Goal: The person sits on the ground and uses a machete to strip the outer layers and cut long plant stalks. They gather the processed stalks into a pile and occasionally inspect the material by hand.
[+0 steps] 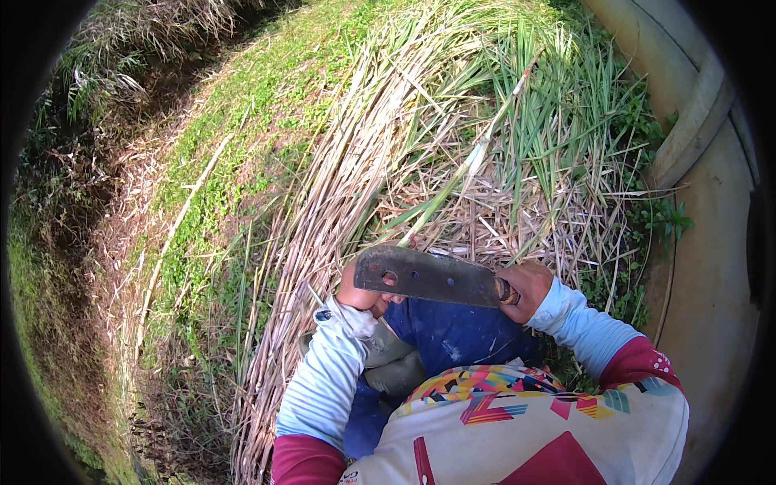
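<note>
My right hand (527, 291) is wrapped round the short handle of a machete (432, 276). Its broad dark blade, with several round holes, lies across in front of my knees and points left. My left hand (352, 289) is closed beside the blade's far end, which covers part of its fingers. From behind that end a long green and white cane stalk (478, 155) slants up to the right, reddish at its tip. It lines up with my left hand, which appears to grip it, though the blade hides the contact.
A thick pile of dry stalks (323, 182) curves along the left, with green leaves (533, 137) heaped ahead. One long pale stalk (182, 214) lies on the weedy slope. A smooth tan wall (711, 218) with a sloping ridge stands close on the right.
</note>
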`<state>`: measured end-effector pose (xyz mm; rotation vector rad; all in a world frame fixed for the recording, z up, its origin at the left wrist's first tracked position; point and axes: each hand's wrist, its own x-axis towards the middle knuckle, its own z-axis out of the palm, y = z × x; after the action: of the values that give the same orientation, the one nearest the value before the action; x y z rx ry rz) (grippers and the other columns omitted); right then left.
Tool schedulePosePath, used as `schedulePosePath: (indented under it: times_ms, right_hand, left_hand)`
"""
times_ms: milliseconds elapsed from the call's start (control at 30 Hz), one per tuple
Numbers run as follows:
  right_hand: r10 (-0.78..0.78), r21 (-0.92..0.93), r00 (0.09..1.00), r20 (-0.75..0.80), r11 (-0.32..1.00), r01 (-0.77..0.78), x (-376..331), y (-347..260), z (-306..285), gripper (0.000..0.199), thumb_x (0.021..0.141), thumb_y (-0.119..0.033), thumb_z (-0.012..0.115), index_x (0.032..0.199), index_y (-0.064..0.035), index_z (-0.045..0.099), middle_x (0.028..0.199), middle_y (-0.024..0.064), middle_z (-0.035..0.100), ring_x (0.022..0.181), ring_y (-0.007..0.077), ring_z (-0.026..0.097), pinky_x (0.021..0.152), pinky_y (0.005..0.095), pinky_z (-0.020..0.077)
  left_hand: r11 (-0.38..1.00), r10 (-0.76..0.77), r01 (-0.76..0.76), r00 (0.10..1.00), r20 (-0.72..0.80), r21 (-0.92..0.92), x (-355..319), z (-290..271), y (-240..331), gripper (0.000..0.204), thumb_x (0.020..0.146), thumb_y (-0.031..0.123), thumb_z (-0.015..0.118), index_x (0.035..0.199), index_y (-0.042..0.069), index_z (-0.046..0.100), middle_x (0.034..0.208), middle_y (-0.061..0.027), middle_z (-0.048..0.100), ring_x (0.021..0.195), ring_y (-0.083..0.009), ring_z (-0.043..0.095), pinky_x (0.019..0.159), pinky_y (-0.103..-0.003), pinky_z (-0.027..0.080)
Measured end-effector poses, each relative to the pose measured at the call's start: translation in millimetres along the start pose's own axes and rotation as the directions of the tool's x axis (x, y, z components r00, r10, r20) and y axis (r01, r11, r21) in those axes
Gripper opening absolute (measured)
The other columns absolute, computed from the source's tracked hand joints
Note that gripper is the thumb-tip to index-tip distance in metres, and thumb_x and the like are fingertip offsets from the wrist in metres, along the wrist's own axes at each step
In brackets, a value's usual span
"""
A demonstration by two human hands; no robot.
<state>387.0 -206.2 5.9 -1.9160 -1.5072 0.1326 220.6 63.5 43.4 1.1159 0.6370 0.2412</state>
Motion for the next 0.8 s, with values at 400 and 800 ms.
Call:
schedulePosePath:
  times_ms: [400, 800]
  right_hand:
    - [0.067, -0.274, 0.996, -0.061, 0.958, -0.081, -36, 51, -6, 0.039, 0.063, -0.012, 0.074, 0.1, -0.0067, 0.063, 0.082, 0.0135, 0.063, 0.079, 0.0361, 0.064, 0.071, 0.0453, 0.0473]
    - [0.127, -0.262, 0.987, -0.097, 0.954, -0.148, -32, 46, -18, 0.043, 0.062, -0.011, 0.077, 0.102, -0.0065, 0.063, 0.084, 0.0138, 0.063, 0.08, 0.0365, 0.064, 0.073, 0.0455, 0.0481]
  left_hand:
    - [0.98, -0.197, 0.198, 0.978, 0.073, -0.019, -10, 12, 32, 0.041, 0.103, 0.025, 0.037, 0.133, 0.004, 0.054, 0.056, 0.003, 0.034, 0.042, -0.0098, 0.033, 0.049, -0.03, 0.04]
    - [0.979, -0.201, 0.203, 0.977, 0.072, -0.018, -12, 12, 34, 0.038, 0.102, 0.023, 0.037, 0.131, 0.004, 0.054, 0.056, 0.0024, 0.036, 0.043, -0.0102, 0.034, 0.048, -0.029, 0.04]
